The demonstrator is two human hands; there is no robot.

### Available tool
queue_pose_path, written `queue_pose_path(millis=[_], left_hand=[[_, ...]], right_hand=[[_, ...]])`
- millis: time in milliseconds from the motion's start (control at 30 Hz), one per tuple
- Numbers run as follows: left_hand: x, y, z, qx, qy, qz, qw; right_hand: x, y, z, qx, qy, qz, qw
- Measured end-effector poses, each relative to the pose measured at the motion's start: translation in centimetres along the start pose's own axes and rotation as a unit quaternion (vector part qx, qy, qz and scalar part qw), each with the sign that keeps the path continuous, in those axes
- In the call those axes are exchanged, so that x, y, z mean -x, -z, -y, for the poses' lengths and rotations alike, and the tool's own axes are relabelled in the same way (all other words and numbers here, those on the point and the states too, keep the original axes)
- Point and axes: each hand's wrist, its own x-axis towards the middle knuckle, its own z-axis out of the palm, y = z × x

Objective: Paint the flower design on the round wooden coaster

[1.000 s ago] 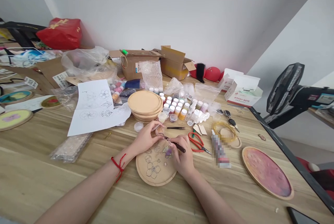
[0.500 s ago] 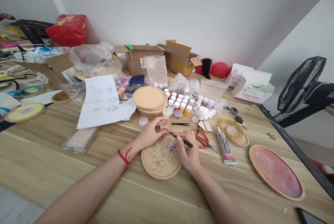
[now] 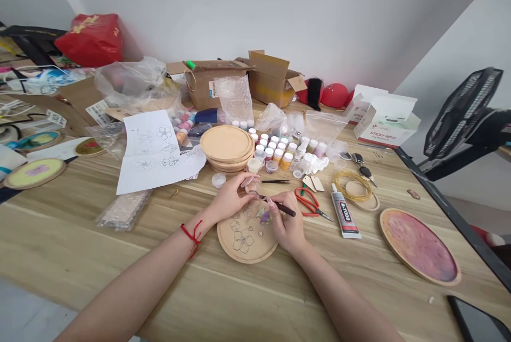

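Note:
A round wooden disc point(image 3: 245, 238) with outlined flowers lies on the table in front of me. My right hand point(image 3: 286, 225) is closed on a thin dark tool point(image 3: 281, 207), its tip reaching left over a small clear cup point(image 3: 252, 186). A purple patch sits on the disc under that hand. My left hand point(image 3: 229, 198), with a red cord at the wrist, pinches the small clear cup at the disc's far edge.
Behind the disc stand several small paint jars point(image 3: 279, 153), a stack of wooden discs point(image 3: 227, 146) and a sheet of flower drawings point(image 3: 154, 153). Red scissors point(image 3: 309, 202), a glue tube point(image 3: 344, 216), gold wire point(image 3: 352, 185) and a pink disc point(image 3: 419, 246) lie right. Cardboard boxes point(image 3: 235, 84) line the wall.
Both hands keep their hold and stay at the disc's far edge. The view has shifted slightly, so everything sits a little higher in the picture.

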Motion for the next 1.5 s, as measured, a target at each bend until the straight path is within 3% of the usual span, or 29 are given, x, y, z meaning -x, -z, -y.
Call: queue_pose_path(millis=[1067, 1500], left_hand=[[0.10, 0.02, 0.03, -0.038, -0.005, 0.013, 0.999], [0.19, -0.14, 0.50, -0.061, -0.023, -0.004, 0.998]], right_hand=[[-0.15, 0.04, -0.19, -0.032, 0.010, -0.003, 0.999], [0.13, -0.13, -0.27, -0.002, -0.065, -0.032, 0.997]])
